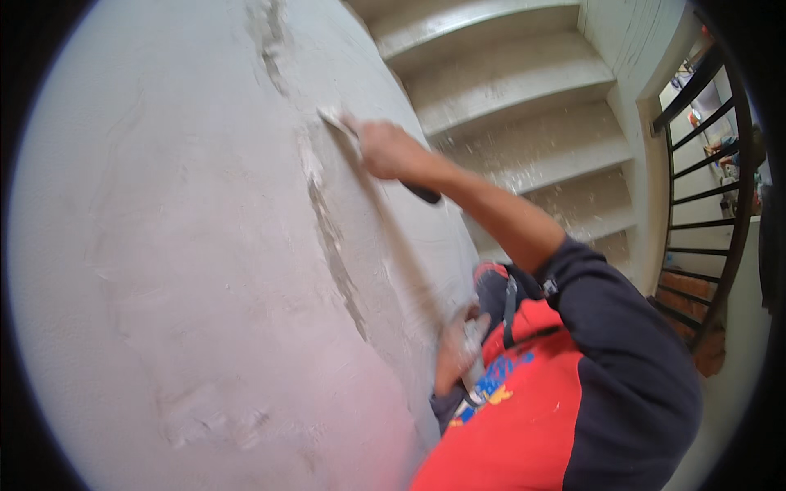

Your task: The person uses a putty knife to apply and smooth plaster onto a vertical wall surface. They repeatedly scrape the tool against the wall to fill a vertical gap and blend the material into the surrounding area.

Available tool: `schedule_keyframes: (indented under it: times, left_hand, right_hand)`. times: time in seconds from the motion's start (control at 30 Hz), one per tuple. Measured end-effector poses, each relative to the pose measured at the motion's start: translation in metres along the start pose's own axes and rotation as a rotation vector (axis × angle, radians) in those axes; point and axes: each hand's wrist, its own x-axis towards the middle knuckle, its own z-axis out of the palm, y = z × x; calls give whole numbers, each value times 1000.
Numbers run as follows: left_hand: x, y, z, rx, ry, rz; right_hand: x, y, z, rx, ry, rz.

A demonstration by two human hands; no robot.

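head view | looks down | wall [205, 254] close, left | stairs [508, 75] beyond

Indoor stairwell [618, 37], white-spattered steps [508, 69], dark barred railing [743, 176], patchy plastered wall [205, 204]

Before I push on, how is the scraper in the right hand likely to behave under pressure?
The scraper is probably light: the right hand alone holds it. Its blade looks thin, so it may flex slightly against the wall.
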Motion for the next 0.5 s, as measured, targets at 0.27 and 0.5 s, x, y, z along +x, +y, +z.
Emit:
schedule_keyframes:
  times: [0.27,0.5]
  left_hand:
    - [-3,-10,2,-2,-17,-39]
    - [-3,-15,-3,-24,-23,-82]
  right_hand:
    - [1,-16,-14,-29,-23,-64]
    - [-5,-30,-19,21,-69,-92]
